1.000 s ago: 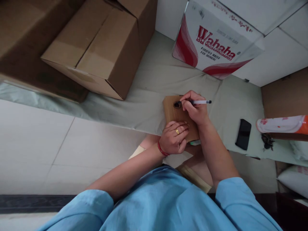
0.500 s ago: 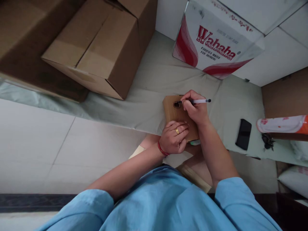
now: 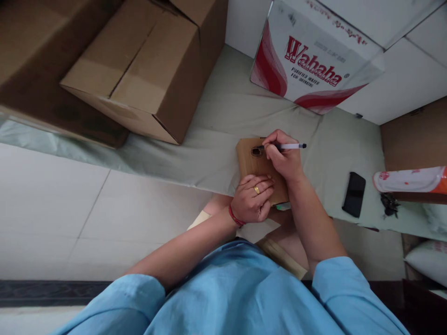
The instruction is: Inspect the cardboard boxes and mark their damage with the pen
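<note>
A small brown cardboard box lies at the front edge of the cloth-covered surface, above my knees. In its upper part is a rounded hole with a dark line drawn around it. My right hand is closed around a white pen with a black end, its tip at the hole's right edge. Below the hole, my left hand presses on the box with fingers bent and close together, gripping its near side. The left thumb is partly hidden.
Large cardboard cartons stand at the left. A white and red water carton is against the back wall. To the right lie a black phone, a bunch of keys and a white and orange cylinder.
</note>
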`<act>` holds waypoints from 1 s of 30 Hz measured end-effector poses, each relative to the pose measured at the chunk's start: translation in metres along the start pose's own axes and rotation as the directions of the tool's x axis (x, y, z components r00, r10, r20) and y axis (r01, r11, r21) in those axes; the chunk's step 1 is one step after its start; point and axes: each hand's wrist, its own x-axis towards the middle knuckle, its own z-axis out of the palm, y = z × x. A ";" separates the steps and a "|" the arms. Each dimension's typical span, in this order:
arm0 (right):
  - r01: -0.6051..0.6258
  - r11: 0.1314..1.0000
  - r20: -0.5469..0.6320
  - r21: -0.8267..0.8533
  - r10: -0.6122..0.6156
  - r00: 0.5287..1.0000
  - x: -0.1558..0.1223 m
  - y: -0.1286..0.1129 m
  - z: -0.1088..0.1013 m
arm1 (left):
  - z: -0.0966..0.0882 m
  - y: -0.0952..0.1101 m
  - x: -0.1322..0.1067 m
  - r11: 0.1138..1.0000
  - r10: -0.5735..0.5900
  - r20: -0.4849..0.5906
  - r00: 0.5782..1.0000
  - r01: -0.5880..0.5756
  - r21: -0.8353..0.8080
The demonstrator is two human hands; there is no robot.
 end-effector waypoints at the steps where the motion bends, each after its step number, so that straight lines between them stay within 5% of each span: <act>1: -0.001 1.000 -0.004 0.001 0.001 1.000 0.000 0.000 0.000 | 0.000 0.000 0.000 1.000 -0.001 0.002 1.000 0.001 0.002; 30: 0.038 0.999 -0.057 -0.035 -0.040 0.998 0.003 0.000 -0.002 | -0.002 0.000 0.001 1.000 0.000 0.007 1.000 0.000 0.004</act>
